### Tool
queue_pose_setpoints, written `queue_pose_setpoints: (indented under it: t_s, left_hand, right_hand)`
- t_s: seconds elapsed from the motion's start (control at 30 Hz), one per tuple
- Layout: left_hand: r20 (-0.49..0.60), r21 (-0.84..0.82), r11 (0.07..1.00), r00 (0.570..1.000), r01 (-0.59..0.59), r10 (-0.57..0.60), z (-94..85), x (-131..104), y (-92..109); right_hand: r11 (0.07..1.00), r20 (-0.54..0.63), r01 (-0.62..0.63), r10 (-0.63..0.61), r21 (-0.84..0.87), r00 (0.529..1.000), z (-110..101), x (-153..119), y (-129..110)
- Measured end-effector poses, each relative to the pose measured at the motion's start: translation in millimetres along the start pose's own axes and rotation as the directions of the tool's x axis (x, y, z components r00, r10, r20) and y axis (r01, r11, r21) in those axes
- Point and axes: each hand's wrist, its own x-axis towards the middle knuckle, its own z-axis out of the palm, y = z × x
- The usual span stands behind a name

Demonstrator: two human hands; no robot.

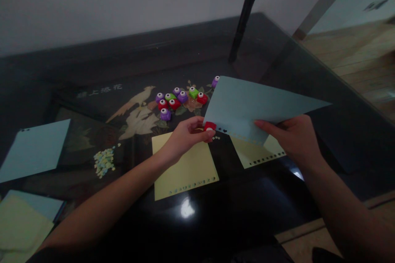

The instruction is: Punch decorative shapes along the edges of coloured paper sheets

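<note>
Between the thumb and fingers of my left hand [189, 135] is a small red craft punch [210, 126], set at the near left corner of a light blue sheet of paper [247, 104]. Star and heart holes show along that sheet's edge beside the punch. My right hand [293, 137] pinches the blue sheet at its near side, thumb on top. Under it lies a yellow sheet [257, 154] with a row of punched holes. Another punched yellow sheet [188, 168] is below my left wrist. Tiny pale cut-outs [217, 138] sit near the punch.
Several purple, green and red craft punches [173, 103] stand beyond my left hand. A pile of paper cut-outs [104, 162] lies to the left. Further left are a blue sheet [37, 148] and stacked papers [24, 222]. A black upright bar [246, 16] rises at the back of the glossy table [123, 218].
</note>
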Motion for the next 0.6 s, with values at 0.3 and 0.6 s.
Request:
queue_pose_setpoints:
  t_s: [0.3, 0.6]
  left_hand:
    - [-0.020, 0.064, 0.998, 1.000, -0.011, 0.012, 0.4, -0.5, 0.5]
    - [-0.022, 0.085, 0.996, 1.000, -0.009, 0.010, -1.7, 1.0, -3.0]
  right_hand:
    - [1.000, 0.005, 0.022, -0.022, 0.015, 1.000, 0.7, 0.5, 2.8]
    - [0.999, 0.001, 0.029, -0.029, 0.033, 1.000, 2.1, 0.5, 5.6]
